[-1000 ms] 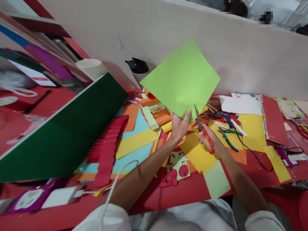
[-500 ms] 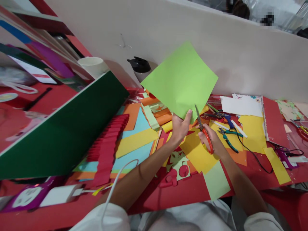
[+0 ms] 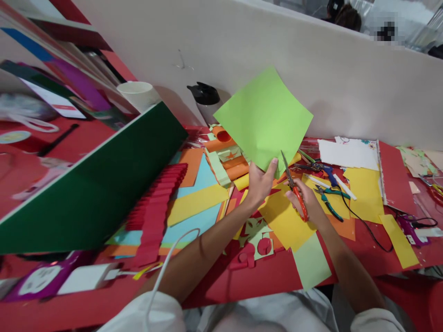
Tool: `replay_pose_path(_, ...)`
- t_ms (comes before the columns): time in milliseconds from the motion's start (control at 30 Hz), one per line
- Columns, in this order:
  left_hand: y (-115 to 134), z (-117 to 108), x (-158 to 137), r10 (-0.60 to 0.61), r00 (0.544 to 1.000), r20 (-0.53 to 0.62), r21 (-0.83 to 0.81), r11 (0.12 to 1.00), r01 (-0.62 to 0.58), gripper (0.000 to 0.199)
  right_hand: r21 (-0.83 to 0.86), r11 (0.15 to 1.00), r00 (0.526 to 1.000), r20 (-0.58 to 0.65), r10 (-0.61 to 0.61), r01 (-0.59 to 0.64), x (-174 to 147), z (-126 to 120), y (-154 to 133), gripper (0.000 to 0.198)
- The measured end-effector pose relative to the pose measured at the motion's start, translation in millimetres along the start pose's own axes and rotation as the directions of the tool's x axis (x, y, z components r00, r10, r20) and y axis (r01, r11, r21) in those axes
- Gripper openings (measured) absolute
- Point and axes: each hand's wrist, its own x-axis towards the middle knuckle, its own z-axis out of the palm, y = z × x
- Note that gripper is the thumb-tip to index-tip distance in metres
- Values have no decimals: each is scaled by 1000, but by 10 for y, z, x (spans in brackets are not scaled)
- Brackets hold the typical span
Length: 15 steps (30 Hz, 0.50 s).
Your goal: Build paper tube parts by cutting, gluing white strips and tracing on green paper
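Note:
A square sheet of light green paper (image 3: 266, 115) is held up in the middle of the view, one corner pointing at me. My left hand (image 3: 260, 182) pinches it near that lower corner, thumb on top. My right hand (image 3: 304, 200) grips red-handled scissors (image 3: 290, 180), whose blades look closed and point up beside the paper's lower right edge. I cannot tell whether the blades touch the sheet. Beneath my hands lie a yellow paper sheet (image 3: 285, 221), a pale green piece (image 3: 312, 263) and red and green cut scraps (image 3: 256, 242).
Left stands a dark green panel (image 3: 104, 184) beside pleated red paper (image 3: 155, 207). Behind are a black-lidded bottle (image 3: 206, 103) and a white cup (image 3: 138, 94). Green-handled pliers (image 3: 330, 203) and a blue-handled tool with a cord (image 3: 330, 175) lie right. A white cable (image 3: 166, 267) crosses my left arm.
The green sheet has tilted slightly, its left corner shifting right and its top corner dropping a little. Both hands keep their grips, and the view has shifted slightly.

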Motion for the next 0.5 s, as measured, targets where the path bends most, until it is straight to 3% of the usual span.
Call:
replay_pose_path(167,39,-11,4,-50,998,47,-8,999,50,43,-20,1000,1000,9,-15,15,10,-57,-12,46)
replay_pose_path(500,80,-31,35,-40,993,109,40,999,36,42,-59,997,999,13,-48,49,27,-147,-2,43)
